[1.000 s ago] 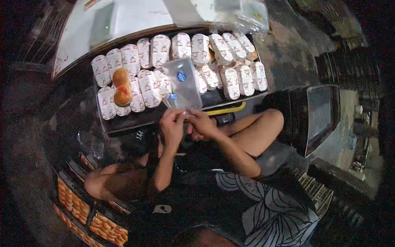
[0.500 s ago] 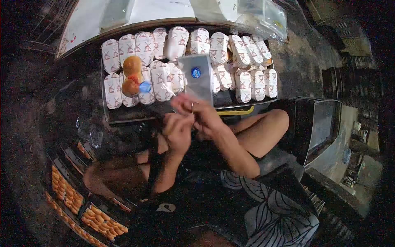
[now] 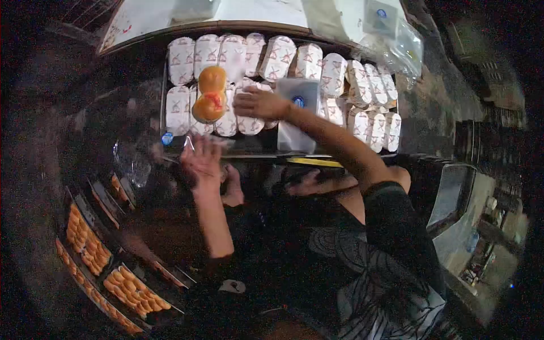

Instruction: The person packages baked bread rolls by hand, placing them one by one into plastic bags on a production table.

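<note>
A clear plastic bag with a blue round print (image 3: 166,138) is at my left hand (image 3: 202,161), by the tray's near left edge. The fingers of that hand point up against the thin film; their exact grip is blurred. My right hand (image 3: 263,106) stretches across the tray, fingers extended and holding nothing. Just left of its fingertips, a joined pair of golden buns (image 3: 212,85) with a red patch lies on paper-covered packs (image 3: 249,126). A stack of clear bags (image 3: 294,133) with a blue print lies under my right wrist.
The dark tray (image 3: 260,153) holds two rows of packs in printed white paper (image 3: 279,56). Beyond it is a white surface (image 3: 226,11) with more plastic bags (image 3: 399,51). Trays of golden buns (image 3: 133,292) stand at lower left. A dark box (image 3: 447,192) stands at right.
My hands were together in front of the tray and have parted. The left has moved left with the plastic bag; the right has reached forward over the packs towards the buns.
</note>
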`<state>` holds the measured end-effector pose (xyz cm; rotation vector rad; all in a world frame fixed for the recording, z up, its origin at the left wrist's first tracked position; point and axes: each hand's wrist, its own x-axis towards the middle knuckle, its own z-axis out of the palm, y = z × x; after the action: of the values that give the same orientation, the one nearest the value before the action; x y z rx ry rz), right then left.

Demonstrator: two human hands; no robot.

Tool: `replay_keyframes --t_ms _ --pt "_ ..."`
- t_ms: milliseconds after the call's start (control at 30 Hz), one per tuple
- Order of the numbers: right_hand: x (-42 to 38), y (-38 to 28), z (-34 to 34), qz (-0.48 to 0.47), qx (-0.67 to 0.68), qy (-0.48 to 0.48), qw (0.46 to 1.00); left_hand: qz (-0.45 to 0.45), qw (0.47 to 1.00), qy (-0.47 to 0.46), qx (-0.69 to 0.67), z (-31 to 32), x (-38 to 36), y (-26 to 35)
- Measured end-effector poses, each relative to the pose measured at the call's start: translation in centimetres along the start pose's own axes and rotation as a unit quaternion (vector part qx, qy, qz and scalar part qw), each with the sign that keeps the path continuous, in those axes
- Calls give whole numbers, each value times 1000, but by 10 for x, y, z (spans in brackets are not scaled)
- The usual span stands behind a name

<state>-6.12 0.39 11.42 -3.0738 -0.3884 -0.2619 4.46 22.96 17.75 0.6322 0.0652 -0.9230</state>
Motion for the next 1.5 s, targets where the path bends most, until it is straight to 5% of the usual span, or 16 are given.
replay_keyframes --t_ms 33,167,267,300,433,500,600,967,1067,1167,1233,1267,1333,1367,1433,1500 --pt "3 17 1 -57 7 30 998 -58 981 -134 -129 -8 1 5" --pt "-13 -29 -51 371 329 15 868 -31 970 30 -238 31 -19 16" --pt "-63 -102 -28 519 729 236 378 -36 955 30 -292 25 -15 10" --pt "-64 -129 -53 473 726 297 402 -54 947 51 -312 23 -9 7" --pt "-30 -148 -161 430 451 181 761 -93 978 -65 -176 15 -17 -24" --pt "-26 -137 -173 522 451 69 720 0 968 81 236 68 -32 -42" --pt "-37 -161 -159 490 567 76 658 -64 985 -161 -19 56 -35 -41" --pt "-39 -199 -130 517 630 284 505 -140 980 -4 142 65 -59 -68" --pt "-24 -180 -132 548 435 366 614 -108 976 127 139 81 -76 -96" --pt "-36 -195 -127 496 471 343 644 -251 953 40 164 78 -73 -71" --pt "-53 -162 -151 538 382 280 698 -159 964 58 206 81 -85 -99" --pt "-69 -125 -124 593 342 186 704 -127 929 -32 347 76 -83 -103" --pt "-67 -65 -182 589 212 294 722 -91 865 -124 477 64 -71 -117" --pt "-58 -37 -207 622 228 271 698 -5 771 -219 599 54 -58 -127" --pt "-39 2 -209 416 121 504 747 164 414 -389 806 1 -24 -160" --pt "-27 -18 -194 431 114 454 771 91 300 -423 850 -44 5 -176"
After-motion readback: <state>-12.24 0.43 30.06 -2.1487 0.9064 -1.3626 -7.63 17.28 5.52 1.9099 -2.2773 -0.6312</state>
